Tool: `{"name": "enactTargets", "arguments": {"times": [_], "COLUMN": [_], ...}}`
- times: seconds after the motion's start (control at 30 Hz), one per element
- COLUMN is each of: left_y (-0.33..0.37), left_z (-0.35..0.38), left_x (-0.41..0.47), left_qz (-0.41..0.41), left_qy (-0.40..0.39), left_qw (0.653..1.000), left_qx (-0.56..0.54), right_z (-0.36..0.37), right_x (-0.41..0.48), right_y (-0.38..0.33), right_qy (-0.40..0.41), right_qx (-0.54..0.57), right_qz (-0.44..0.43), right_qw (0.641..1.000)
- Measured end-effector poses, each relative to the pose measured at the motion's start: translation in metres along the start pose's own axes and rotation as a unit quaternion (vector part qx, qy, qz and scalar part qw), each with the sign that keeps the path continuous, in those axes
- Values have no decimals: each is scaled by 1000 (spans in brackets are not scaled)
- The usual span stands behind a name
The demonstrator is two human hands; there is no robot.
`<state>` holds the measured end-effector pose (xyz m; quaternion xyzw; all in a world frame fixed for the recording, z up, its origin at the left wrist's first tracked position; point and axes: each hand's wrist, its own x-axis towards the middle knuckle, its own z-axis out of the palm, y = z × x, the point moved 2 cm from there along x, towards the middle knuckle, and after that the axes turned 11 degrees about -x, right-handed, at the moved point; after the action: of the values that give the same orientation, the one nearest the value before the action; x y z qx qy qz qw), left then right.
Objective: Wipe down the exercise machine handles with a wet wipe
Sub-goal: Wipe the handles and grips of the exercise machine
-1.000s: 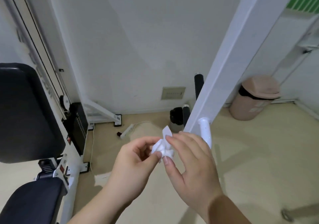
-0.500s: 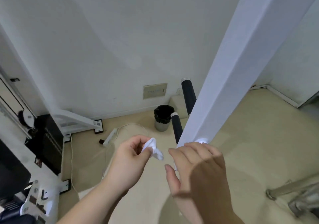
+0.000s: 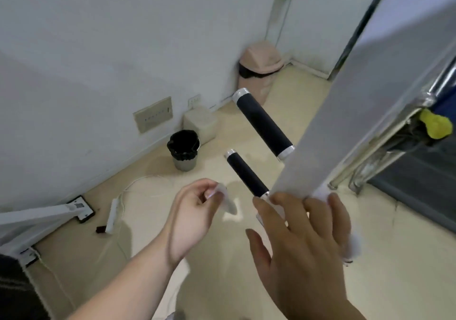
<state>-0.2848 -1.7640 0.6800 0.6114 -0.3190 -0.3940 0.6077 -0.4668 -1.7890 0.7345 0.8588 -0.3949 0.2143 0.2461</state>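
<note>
My left hand [image 3: 195, 217] pinches a small crumpled white wet wipe [image 3: 228, 202] between thumb and fingertips, low in the middle of the view. My right hand [image 3: 299, 242] is spread with straight fingers just right of it, its fingertips at the lower end of a white machine arm [image 3: 345, 112]. Two black foam handles with silver end caps stick out leftward from that arm: a near, thin handle [image 3: 245, 175] just above my right fingertips, and a far, thicker handle [image 3: 262, 123]. The wipe is a short way left of the near handle, not touching it.
A small black-lined bin [image 3: 183, 150] and a pink swing-lid bin [image 3: 259, 71] stand by the wall. A white power strip [image 3: 112, 215] with cable lies on the beige floor. White frame feet [image 3: 49, 215] are at left; chrome legs [image 3: 365, 169] and a yellow knob [image 3: 435, 126] at right.
The view swung right and down, so the black seat left the frame and the handles came closer. My right hand let go of the wipe and spread out; my left hand keeps the wipe.
</note>
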Motion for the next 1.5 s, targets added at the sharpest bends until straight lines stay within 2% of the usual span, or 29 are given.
{"name": "enactTargets", "arguments": {"times": [0.13, 0.2, 0.23, 0.3, 0.37, 0.43, 0.5, 0.6, 0.73, 0.87, 0.93, 1.03, 1.1, 1.2, 1.27, 1.37, 1.43, 1.5], "left_y": [-2, 1, 6, 19, 28, 22, 7, -16, -25, -37, -46, -52, -48, -44, -50, -60, -57, -54], "left_z": [-18, -15, -15, -18, -21, -14, 3, 27, 31, 26, 26, 20, 11, 7, 23, 49, 44, 27], "left_x": [22, 26, 28, 36, 52, 69, 76, 78, 89, 85, 77, 82, 98, 115, 102, 78, 86, 107], "left_qz": [-4, 30, 67, 164, 258, 345, 404, 454, 500, 517, 495, 486, 477, 446, 463, 488, 502, 487], "left_qy": [-68, -96, -77, 33, 115, 84, 11, -87, -137, -192, -234, -274, -262, -249, -296, -362, -358, -333], "left_qw": [998, 994, 994, 983, 953, 922, 897, 864, 821, 774, 751, 706, 711, 744, 736, 706, 695, 707], "left_qx": [-3, 30, 46, 69, 107, 158, 177, 199, 241, 312, 369, 435, 446, 431, 395, 363, 370, 391], "right_z": [10, 12, 13, 17, 19, 22, 24, 27, 26, 26, 24, 22, 23, 22, 20, 16, 16, 16], "right_x": [-12, -14, -15, -19, -22, -24, -26, -25, -27, -33, -32, -25, -21, -16, -9, -3, -3, -6], "right_y": [-30, -36, -37, -36, -33, -32, -34, -37, -35, -26, -21, -15, -13, -13, -10, -6, -4, -1], "right_qy": [5, 5, 1, -7, -16, -35, -48, -53, -42, -35, -38, -58, -76, -78, -58, -26, -16, -8], "right_qx": [-44, -72, -87, -101, -103, -123, -144, -169, -163, -154, -157, -162, -162, -165, -167, -173, -180, -181], "right_qz": [63, 76, 80, 115, 158, 172, 168, 163, 157, 195, 233, 244, 244, 254, 257, 258, 255, 248], "right_qw": [997, 995, 993, 988, 982, 977, 974, 971, 973, 968, 959, 954, 953, 950, 950, 950, 950, 952]}}
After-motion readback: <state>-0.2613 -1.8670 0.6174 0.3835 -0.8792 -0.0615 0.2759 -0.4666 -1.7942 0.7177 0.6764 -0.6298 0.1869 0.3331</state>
